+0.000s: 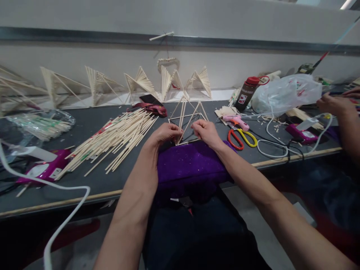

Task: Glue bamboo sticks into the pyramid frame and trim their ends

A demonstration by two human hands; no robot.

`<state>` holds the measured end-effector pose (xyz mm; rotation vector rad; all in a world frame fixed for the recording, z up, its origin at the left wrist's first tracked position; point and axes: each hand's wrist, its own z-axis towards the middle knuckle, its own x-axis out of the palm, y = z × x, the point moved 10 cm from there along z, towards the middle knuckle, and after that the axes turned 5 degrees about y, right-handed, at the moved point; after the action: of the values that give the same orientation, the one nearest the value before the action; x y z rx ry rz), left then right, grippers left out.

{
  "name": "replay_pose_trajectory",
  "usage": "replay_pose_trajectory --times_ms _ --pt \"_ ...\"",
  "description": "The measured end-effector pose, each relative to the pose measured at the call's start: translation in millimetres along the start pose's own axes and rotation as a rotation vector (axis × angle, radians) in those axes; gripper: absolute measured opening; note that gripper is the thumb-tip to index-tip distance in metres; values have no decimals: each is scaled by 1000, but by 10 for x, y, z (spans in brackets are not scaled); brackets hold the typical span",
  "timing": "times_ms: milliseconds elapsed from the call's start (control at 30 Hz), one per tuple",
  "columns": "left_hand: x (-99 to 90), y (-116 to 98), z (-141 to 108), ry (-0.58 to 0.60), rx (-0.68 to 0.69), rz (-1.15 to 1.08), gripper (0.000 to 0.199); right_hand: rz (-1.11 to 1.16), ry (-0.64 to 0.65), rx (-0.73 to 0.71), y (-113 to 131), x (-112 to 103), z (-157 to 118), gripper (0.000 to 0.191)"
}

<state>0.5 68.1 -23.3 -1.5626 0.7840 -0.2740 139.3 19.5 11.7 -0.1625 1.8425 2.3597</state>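
A small frame of thin wooden sticks (182,119) stands on the dark table at the centre, just beyond a purple cloth (194,161). My left hand (168,134) is closed on the frame's lower part, fingertips pinched round the sticks near the bottom corner. On the frame's right side, my right hand (206,132) is closed with curled fingers beside a slanting stick; what its fingertips hold, if anything, is too small to make out. Both wrists are close to the purple cloth.
Loose sticks (112,138) lie left. Fan-shaped stick models (143,82) line the wall. To the right are a pink glue gun (236,120), scissors (243,138), a bottle (246,93), a plastic bag (289,92), white cables and another person's hand (334,104).
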Motion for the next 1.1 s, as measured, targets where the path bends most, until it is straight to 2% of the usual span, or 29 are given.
replay_pose_trajectory --times_ms 100,200,333,400,500,600,667,733,800,833,900,1000,1100 --pt "-2 -9 -10 -9 -12 -18 13 -109 -64 -189 311 -255 -219 20" --pt "-19 -2 -17 -23 -36 12 14 -127 -290 -372 699 -711 -355 19" --pt "-23 28 -7 -8 -38 12 15 -111 -629 -639 1353 -1336 -499 10" --pt "-30 43 0 -4 -34 5 15 -48 -736 -794 1684 -1601 -612 9" --pt "-33 46 2 1 -35 5 15 5 -810 -1019 2109 -1912 -830 15" --pt "-12 23 -3 23 -36 28 16 -137 -902 -1009 2295 -2102 -901 23" --pt "-17 9 -5 20 -33 39 17 -175 -907 -965 2246 -2144 -804 22" --pt "-40 1 -4 2 -28 37 19 -90 -826 -901 2061 -2136 -554 12" --pt "-59 -14 -3 -8 -15 30 20 -221 -598 -590 1785 -1961 -29 10" --pt "-66 -25 -4 -11 -8 23 20 -310 -503 -494 1677 -1858 167 8" --pt "-81 -50 -11 -20 4 14 20 -435 -404 -433 1612 -1720 412 7" --pt "-94 -85 -29 -41 3 11 20 -516 -346 -525 1885 -1567 583 9" --pt "-89 -93 -43 -54 -20 1 20 -531 -321 -698 2435 -1412 610 10"
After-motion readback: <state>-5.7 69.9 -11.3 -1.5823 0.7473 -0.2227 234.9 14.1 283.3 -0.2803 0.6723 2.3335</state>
